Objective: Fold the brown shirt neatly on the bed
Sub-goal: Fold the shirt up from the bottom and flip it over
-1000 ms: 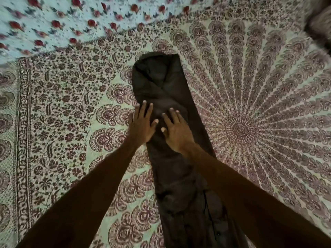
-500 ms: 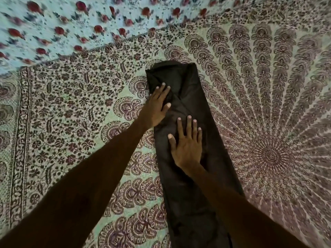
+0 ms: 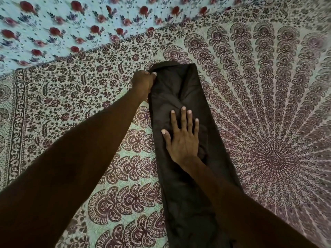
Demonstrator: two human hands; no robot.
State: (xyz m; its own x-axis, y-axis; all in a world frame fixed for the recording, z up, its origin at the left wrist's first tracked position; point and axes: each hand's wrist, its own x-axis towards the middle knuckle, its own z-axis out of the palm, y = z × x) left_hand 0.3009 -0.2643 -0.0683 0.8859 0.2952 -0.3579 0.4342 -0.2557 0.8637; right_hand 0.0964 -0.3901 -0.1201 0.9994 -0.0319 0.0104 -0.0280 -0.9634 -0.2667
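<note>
- The brown shirt (image 3: 180, 197) is lying on the bed (image 3: 268, 111) as a long, narrow strip running straight away from the person. Its near end is passing out of the bottom of the view, so the state of that end cannot be told.
- Judging from this strip shape, the lengthwise folding is appearing complete. The crosswise folds that would reduce the strip to a compact packet are not yet done.
- The right hand (image 3: 182, 140) is lying flat on the middle of the strip, fingers straight and slightly spread. It is pressing the cloth down and clasping nothing.
- Beside and beyond this hand, the fabric is showing a soft bulge and a diagonal crease, so the layers are not lying fully smooth.
- The left hand (image 3: 143, 81) is gripping the far left corner of the strip, with fingers curled round the cloth edge.
- The far end is looking roughly square, with its left corner slightly raised in the grip.
- The likely step in hand is folding the far end back toward the person over the line that the right hand is pinning.
- Beyond the patterned cover, a pale floral sheet (image 3: 75, 24) is showing.
</note>
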